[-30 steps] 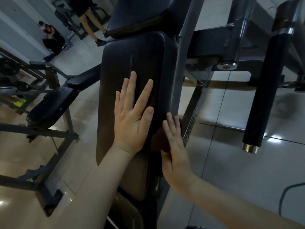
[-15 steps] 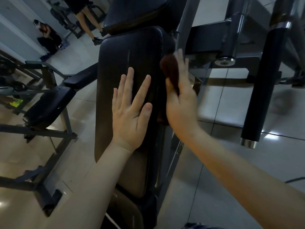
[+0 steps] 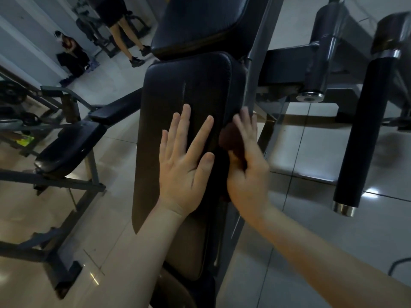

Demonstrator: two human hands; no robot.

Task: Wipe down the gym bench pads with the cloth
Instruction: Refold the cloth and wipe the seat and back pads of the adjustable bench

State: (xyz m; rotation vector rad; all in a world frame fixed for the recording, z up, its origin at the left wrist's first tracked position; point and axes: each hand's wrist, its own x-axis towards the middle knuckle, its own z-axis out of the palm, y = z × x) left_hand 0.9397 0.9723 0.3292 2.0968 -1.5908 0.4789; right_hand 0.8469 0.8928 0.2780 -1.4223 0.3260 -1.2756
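Up close, the left hand [image 3: 185, 172] lies flat on the long black bench pad [image 3: 178, 103], palm down, fingers spread and straight, holding nothing. Its forearm runs back toward the lower left of the view.

Just beside it, the right hand [image 3: 246, 170] presses a dark reddish-brown cloth [image 3: 231, 141] against the right side edge of the same pad. The fingers are extended over the cloth rather than curled around it, and their tips are blurred. Most of the cloth is hidden beneath the palm; only a bunched part shows between the hand and the pad's edge. The 2 hands sit near each other without touching.

Beyond the long pad, a second black pad [image 3: 200, 23] sits at the upper end of the bench. A grey metal upright [image 3: 255, 63] of the frame runs along the right side of the pads. Further right, a black padded roller [image 3: 360, 130] with a chrome end cap hangs over the pale tiled floor [image 3: 300, 241].

To the left stands another bench [image 3: 66, 147] with a small black seat on a grey frame. 2 people [image 3: 73, 52] are in the far upper left, 1 crouched and 1 standing.
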